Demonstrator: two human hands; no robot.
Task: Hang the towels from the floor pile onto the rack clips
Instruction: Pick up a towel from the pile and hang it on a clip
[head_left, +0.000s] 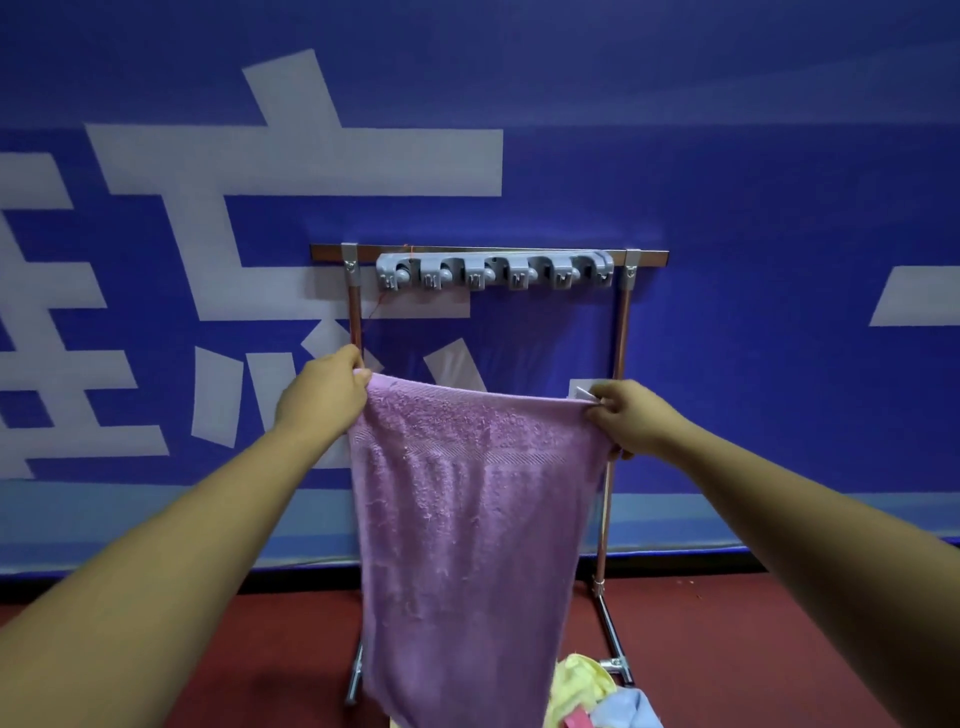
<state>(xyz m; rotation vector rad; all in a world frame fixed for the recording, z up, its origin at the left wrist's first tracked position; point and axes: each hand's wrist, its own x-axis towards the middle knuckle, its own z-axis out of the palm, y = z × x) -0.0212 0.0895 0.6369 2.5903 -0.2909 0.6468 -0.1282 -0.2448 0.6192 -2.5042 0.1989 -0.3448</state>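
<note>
A purple towel hangs spread out in front of me, held by its top edge. My left hand pinches the top left corner. My right hand pinches the top right corner, where a small white label sticks out. Behind the towel stands a metal rack with a grey strip of several clips on its top bar. All clips hold nothing. The towel's top edge is well below the clips. On the floor at bottom right lies the pile of yellow, blue and pink towels.
A blue banner wall with large white characters stands right behind the rack. The floor is dark red. The rack's feet spread forward beside the pile.
</note>
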